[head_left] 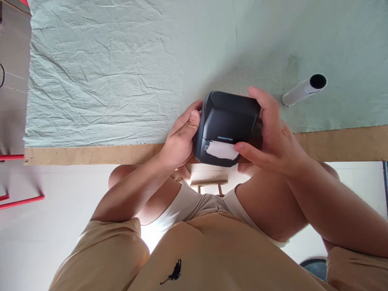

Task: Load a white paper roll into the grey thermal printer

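Black printer (232,115), interior hidden, is showing white paper (222,150); over the table edge (339,139), your left hand (183,137) is clasping one side, right hand (277,139) holding the other, thumb and forefinger spread.

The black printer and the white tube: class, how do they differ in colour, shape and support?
Colour: the black printer is mostly dark with a white patch; the white tube is mostly pale with a dark end.
Shape: the printer is broad and boxy; the tube is slim and round.
Support: the left hand and right hand hold the printer; the tube rests on the cloth.
Shared: both combine light and dark parts.
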A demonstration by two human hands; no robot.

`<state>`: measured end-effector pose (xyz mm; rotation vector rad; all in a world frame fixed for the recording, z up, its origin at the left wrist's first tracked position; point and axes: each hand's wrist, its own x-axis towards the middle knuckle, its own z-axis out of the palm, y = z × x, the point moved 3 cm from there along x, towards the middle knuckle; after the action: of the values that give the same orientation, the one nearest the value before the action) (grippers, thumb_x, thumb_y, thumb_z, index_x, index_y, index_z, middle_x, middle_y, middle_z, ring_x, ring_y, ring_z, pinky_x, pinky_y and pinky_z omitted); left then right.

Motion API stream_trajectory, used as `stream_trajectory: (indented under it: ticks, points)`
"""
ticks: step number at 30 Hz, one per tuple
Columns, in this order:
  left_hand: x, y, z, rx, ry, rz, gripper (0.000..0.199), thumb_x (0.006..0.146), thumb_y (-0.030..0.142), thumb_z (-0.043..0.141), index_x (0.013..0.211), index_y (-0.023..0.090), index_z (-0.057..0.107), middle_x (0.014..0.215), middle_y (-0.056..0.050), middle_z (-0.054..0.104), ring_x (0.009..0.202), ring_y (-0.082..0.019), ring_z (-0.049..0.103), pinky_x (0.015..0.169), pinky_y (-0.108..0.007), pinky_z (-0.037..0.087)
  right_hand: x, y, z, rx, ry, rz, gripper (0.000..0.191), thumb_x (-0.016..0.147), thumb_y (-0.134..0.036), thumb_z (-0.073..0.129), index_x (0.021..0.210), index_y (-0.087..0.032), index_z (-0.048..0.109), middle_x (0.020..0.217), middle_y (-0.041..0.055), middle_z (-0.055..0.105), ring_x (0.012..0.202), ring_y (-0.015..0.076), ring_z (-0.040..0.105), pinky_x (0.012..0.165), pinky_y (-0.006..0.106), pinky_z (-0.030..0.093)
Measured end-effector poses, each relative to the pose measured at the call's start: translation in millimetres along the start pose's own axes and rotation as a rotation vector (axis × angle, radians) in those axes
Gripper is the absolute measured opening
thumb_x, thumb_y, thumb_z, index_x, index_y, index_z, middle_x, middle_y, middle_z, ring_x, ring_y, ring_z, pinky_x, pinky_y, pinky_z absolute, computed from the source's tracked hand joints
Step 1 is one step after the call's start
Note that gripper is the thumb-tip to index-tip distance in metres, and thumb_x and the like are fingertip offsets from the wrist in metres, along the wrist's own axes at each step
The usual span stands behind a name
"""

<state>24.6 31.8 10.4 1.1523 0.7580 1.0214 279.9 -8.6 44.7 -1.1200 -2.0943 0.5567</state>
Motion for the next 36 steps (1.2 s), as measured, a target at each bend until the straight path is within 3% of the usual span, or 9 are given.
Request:
stream_trajectory:
  ticks: [9,13,15,17,19,22,29,33,36]
  points:
    - [2.5,3.9,4.0,-0.036,0.051,-0.003,0.058,0.119,0.085,0.075,0.136,0.033,0.096,0.084,-0.002,0.072,0.103,-0.029,0.088,0.102,-0.044,0.078,-2.6,2.0,2.4,-0.019,-0.020,0.056,0.102,0.114,-0.065,0.087,0.198,-0.044,0.034,0.188,0.0135,0.068,0.166,0.0436,0.080,0.136,0.065,0.075]
    - [2.4,6.2,6.8,-0.128,0.041,-0.038,0.045,0.123,0.071,0.075,0.129,0.031,0.095,0.095,-0.004,0.083,0.126,-0.033,0.092,0.116,-0.047,0.078,-1.7,2.3,-3.7,-0.113,0.045,0.026,0.100,0.113,-0.066,0.089,0.197,-0.048,0.040,0.181,0.0136,0.071,0.162,0.0440,0.081,0.128,0.066,0.078]
    - [2.5,8.3,8.3,-0.147,0.020,-0.071,0.048,0.122,0.074,0.073,0.129,0.030,0.093,0.112,-0.006,0.092,0.146,-0.036,0.090,0.122,-0.048,0.078,0.5,-3.2,-8.7,-0.159,0.139,-0.053,0.093,0.111,-0.071,0.091,0.192,-0.048,0.052,0.163,0.0139,0.079,0.144,0.0405,0.086,0.114,0.061,0.081]
    - [2.3,10.4,8.5,-0.128,-0.010,-0.099,0.050,0.120,0.075,0.076,0.132,0.029,0.090,0.132,-0.008,0.096,0.159,-0.037,0.085,0.123,-0.048,0.078,2.4,-10.9,-10.8,-0.144,0.226,-0.098,0.081,0.113,-0.067,0.091,0.186,-0.049,0.061,0.126,0.0071,0.083,0.106,0.0302,0.086,0.091,0.050,0.080]
    - [1.9,11.7,7.0,-0.080,-0.053,-0.084,0.046,0.118,0.070,0.081,0.138,0.030,0.089,0.147,-0.006,0.095,0.162,-0.036,0.084,0.127,-0.046,0.076,3.7,-17.9,-8.8,-0.070,0.311,-0.087,0.062,0.120,-0.052,0.085,0.179,-0.050,0.067,0.088,-0.0041,0.072,0.067,0.0190,0.068,0.066,0.038,0.066]
    - [1.1,10.4,2.7,-0.013,-0.121,0.001,0.046,0.120,0.069,0.081,0.147,0.032,0.088,0.156,-0.004,0.093,0.155,-0.034,0.086,0.134,-0.047,0.071,4.9,-21.7,-0.5,0.028,0.419,-0.067,0.045,0.123,-0.040,0.079,0.168,-0.048,0.074,0.063,-0.0130,0.059,0.046,0.0119,0.049,0.048,0.030,0.040]
    - [0.2,0.9,-3.6,0.048,-0.153,0.056,0.076,0.119,0.088,0.075,0.164,0.027,0.083,0.164,-0.012,0.089,0.160,-0.038,0.083,0.139,-0.053,0.069,8.9,-18.3,-0.8,0.039,0.649,-0.125,0.015,0.118,-0.035,0.084,0.133,-0.034,0.082,0.111,-0.0029,0.095,0.056,0.0092,0.069,0.045,0.025,0.047]
    - [1.8,-0.1,-4.1,0.083,-0.264,0.182,0.080,0.116,0.086,0.082,0.170,0.027,0.082,0.160,-0.013,0.091,0.151,-0.038,0.088,0.130,-0.049,0.073,10.1,-27.8,-4.7,-0.201,0.535,0.040,0.011,0.116,-0.028,0.078,0.109,-0.035,0.083,0.094,-0.0045,0.092,0.064,0.0155,0.076,0.056,0.033,0.053]
    - [1.5,-1.9,-4.3,0.113,-0.357,0.211,0.076,0.118,0.077,0.086,0.174,0.026,0.080,0.161,-0.014,0.091,0.143,-0.035,0.090,0.122,-0.043,0.076,11.5,-35.1,-7.2,-0.399,0.423,-0.020,0.016,0.113,-0.024,0.079,0.106,-0.035,0.089,0.080,-0.0056,0.084,0.062,0.0167,0.070,0.058,0.035,0.049]
